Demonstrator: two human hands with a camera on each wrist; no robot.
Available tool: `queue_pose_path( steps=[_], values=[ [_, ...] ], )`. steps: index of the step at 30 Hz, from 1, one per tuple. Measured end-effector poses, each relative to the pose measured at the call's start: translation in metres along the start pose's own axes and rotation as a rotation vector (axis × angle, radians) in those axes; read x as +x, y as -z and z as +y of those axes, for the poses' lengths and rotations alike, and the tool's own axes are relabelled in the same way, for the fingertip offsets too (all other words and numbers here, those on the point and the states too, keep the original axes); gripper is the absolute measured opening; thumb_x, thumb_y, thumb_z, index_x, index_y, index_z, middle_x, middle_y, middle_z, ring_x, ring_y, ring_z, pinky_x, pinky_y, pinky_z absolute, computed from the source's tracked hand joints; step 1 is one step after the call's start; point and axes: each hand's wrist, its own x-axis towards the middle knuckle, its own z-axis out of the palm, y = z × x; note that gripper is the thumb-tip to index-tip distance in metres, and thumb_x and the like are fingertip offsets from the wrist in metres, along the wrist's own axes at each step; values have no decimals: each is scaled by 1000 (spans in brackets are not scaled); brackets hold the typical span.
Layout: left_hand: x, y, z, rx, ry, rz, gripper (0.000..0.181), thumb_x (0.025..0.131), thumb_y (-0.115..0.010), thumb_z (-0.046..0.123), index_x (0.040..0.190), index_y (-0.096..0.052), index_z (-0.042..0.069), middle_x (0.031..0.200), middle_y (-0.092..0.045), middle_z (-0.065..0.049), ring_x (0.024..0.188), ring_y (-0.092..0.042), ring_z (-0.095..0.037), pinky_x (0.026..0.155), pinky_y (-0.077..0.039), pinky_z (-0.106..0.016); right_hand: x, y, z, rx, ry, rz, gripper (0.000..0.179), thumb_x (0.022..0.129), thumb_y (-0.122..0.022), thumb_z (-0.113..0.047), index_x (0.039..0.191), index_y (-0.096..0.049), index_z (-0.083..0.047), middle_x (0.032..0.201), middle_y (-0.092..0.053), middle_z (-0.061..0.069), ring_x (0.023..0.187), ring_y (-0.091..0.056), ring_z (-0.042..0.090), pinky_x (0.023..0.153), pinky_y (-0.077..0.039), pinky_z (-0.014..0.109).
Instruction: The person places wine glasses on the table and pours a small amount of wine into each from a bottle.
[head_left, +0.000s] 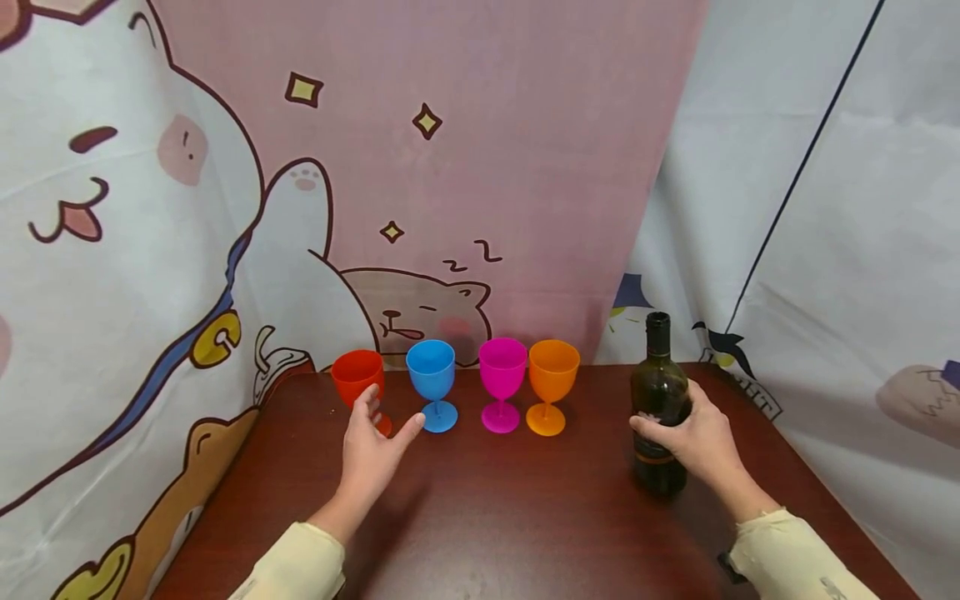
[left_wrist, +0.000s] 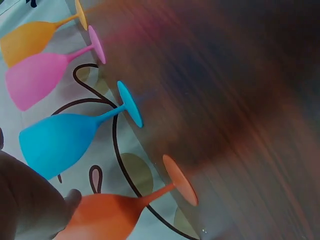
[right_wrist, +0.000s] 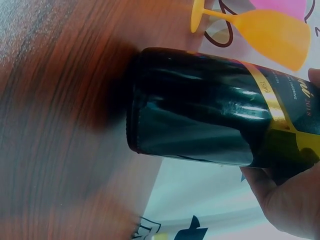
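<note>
My right hand (head_left: pixel 705 442) grips a dark green wine bottle (head_left: pixel 658 387) from its right side, thumb across the front. The bottle stands upright at the right of the table; its base and gold-banded label fill much of the right wrist view. On the other side, my left hand (head_left: pixel 371 457) is held at the red goblet (head_left: pixel 355 375), fingers and thumb spread apart. It covers part of that goblet's stem in the head view, and a fingertip overlaps the bowl in the left wrist view. Just right of this hand stands a blue goblet (head_left: pixel 431 373).
A magenta goblet (head_left: pixel 502 373) and an orange goblet (head_left: pixel 553 375) continue the row along the back of the dark brown table (head_left: pixel 510 517). Behind the table hangs a cloth (head_left: pixel 525 167) printed with cartoon animals, and it also runs down both sides.
</note>
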Motion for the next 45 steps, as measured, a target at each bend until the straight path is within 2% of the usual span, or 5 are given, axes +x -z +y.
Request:
queue_pose_path(
  steps=[7, 12, 27, 37, 45],
  values=[
    [20, -21, 3, -51, 33, -29, 102, 89, -88, 36, 164, -29, 1, 169, -38, -23, 153, -42, -47, 125, -41, -58, -1, 0, 1, -1, -1, 1, 96, 84, -89, -53, 152, -43, -3, 126, -70, 30, 112, -69, 45, 88, -60, 60],
    [35, -36, 8, -22, 44, -39, 105, 88, -88, 38, 165, -27, 0, 169, -38, -23, 155, -41, -47, 122, -43, -61, 0, -1, -1, -6, -1, 8, 98, 84, -88, -54, 153, -42, -2, 125, -70, 30, 111, -69, 45, 88, -60, 60],
    [58, -71, 4, -23, 128, 103, 103, 84, -92, 38, 161, -29, 7, 157, -47, -22, 146, -47, -47, 118, -41, -72, 0, -8, -6, 6, -11, -16, 99, 83, -89, -55, 154, -42, -5, 124, -72, 27, 110, -70, 42, 88, -60, 57],
    [47, -62, 6, -9, 115, 49, 101, 86, -91, 38, 161, -30, 7, 157, -49, -21, 145, -49, -47, 115, -44, -72, 0, -7, -5, 10, -11, -12, 98, 83, -89, -55, 153, -43, -5, 125, -72, 26, 112, -70, 42, 90, -60, 58],
    [15, -44, 12, -12, 43, -87, 99, 84, -92, 37, 158, -33, 9, 154, -54, -18, 141, -54, -44, 111, -50, -69, -1, -3, -8, 11, 4, -6, 95, 83, -90, -51, 153, -43, -6, 125, -71, 27, 112, -69, 43, 91, -59, 60]
  ],
)
